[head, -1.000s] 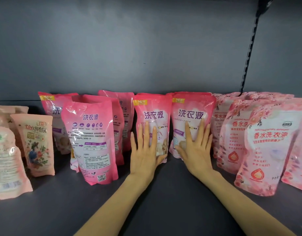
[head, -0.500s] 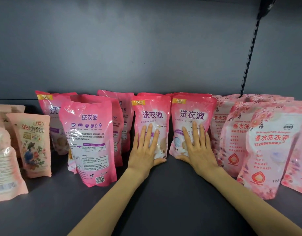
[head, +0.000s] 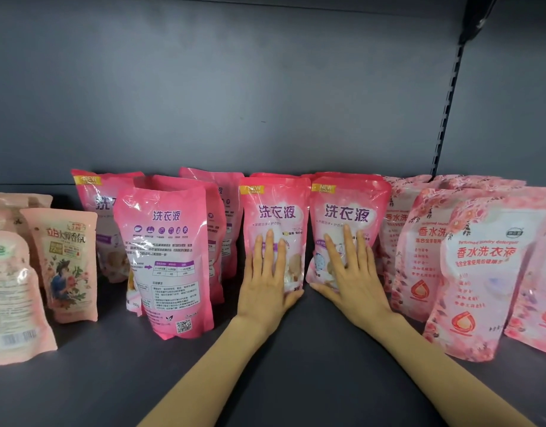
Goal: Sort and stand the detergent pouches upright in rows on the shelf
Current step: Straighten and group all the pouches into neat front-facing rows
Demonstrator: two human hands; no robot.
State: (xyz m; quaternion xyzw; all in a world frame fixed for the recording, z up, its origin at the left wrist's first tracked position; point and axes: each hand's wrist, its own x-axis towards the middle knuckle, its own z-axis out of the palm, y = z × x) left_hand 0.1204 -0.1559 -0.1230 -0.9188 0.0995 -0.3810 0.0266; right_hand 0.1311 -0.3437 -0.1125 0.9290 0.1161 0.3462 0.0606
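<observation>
On the dark grey metal shelf (head: 296, 383), head view, two glossy bright-pink film detergent pouches stand upright side by side at centre, touching, with their fronts outward.

The left hand (head: 267, 288) lies flat on the lower face of the left centre pouch (head: 275, 208). The right hand (head: 352, 282) lies the same way on the right centre pouch (head: 348, 208). The fingers of both hands are straight and spread. They press and grasp nothing.

Handling, as judged: the pouches are soft-walled and liquid-filled, so the weight sits low and the body sags under pressure. The film looks slick. The best hold would be across both side edges low down, or at the flat top seal, rather than a squeeze on the belly.

Count:
- **Bright-pink pouches:** at least six are distinct. One reversed pouch (head: 167, 241) stands forward of the row with its back label outward. Edges of others show behind, number uncertain.
- **Rose-patterned pale-pink pouches (head: 493, 272):** at least four, on the right.
- **Peach pouches (head: 68, 263):** three, on the left.
- **Hands:** two.
</observation>
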